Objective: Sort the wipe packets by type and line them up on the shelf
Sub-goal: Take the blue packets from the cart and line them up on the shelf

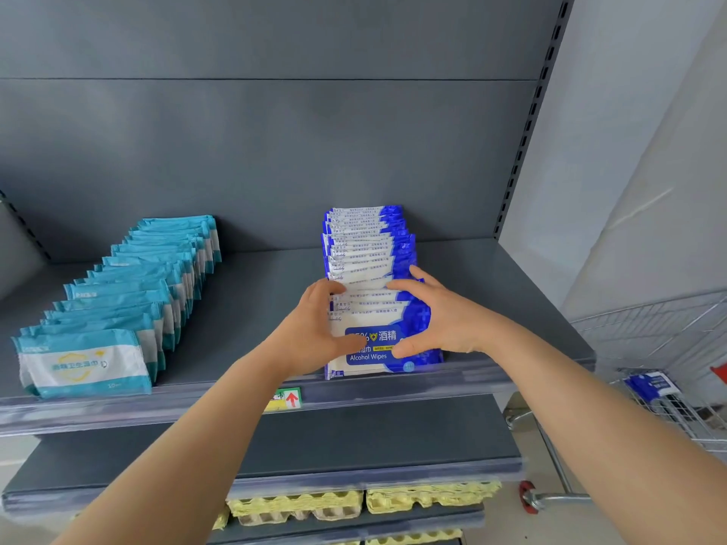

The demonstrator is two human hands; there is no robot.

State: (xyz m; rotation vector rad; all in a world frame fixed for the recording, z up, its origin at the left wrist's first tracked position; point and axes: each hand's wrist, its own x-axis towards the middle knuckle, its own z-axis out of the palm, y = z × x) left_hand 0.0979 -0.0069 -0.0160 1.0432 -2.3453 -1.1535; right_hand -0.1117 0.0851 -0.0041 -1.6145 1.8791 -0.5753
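Two rows of wipe packets stand on the grey shelf (255, 308). A row of teal and white packets (130, 293) runs from the front left toward the back. A row of blue and white alcohol wipe packets (366, 245) runs back from the front edge at centre right. My left hand (314, 328) presses the left side of the front blue packets (373, 348). My right hand (436, 316) presses their right side. Fingers of both hands curl over the packet tops, and both thumbs lie on the front packet's face.
A wire shopping cart (668, 367) stands at the right with one blue packet (653, 385) in it. A lower grey shelf (314, 438) lies beneath. Yellow egg cartons (354, 501) sit below that. A red-arrow price tag (289, 399) is on the shelf's front rail.
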